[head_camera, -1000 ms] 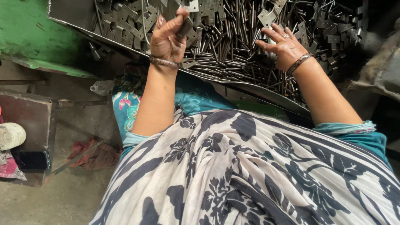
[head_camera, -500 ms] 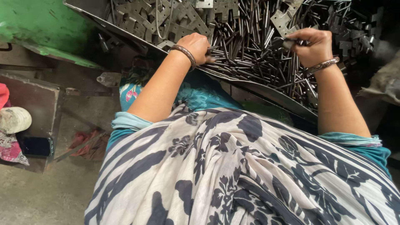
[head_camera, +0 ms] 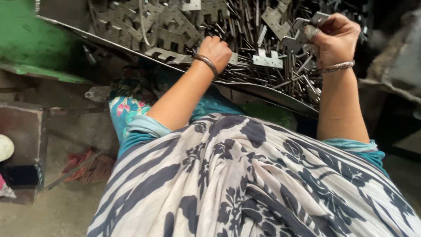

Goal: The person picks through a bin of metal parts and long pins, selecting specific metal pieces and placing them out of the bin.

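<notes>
Gripping a notched metal hinge plate (head_camera: 315, 25) between thumb and curled fingers, the right hand (head_camera: 335, 38) is raised over the far right of the sheet-metal tray (head_camera: 263, 91). The left hand (head_camera: 215, 50) is closed into a loose fist near the tray's near edge, knuckles on the heap; whether it encloses a part cannot be told. The tray holds a mixed heap of thin steel pins (head_camera: 245, 30) and flat stamped hinge plates (head_camera: 171, 30), piled at far left.

Handling: the plates are judged rigid, light singly, and sharp at the stamped edges and notches. Hold them across the flat faces, away from the corners. The pins are slim, smooth and likely to roll or slip; pinch them at mid-length.

Changes from the frame half a second earlier: the left hand has moved right along the near edge and lies further onto the pins. The right hand has lifted off the heap, with the plate now clear of the pile.
</notes>
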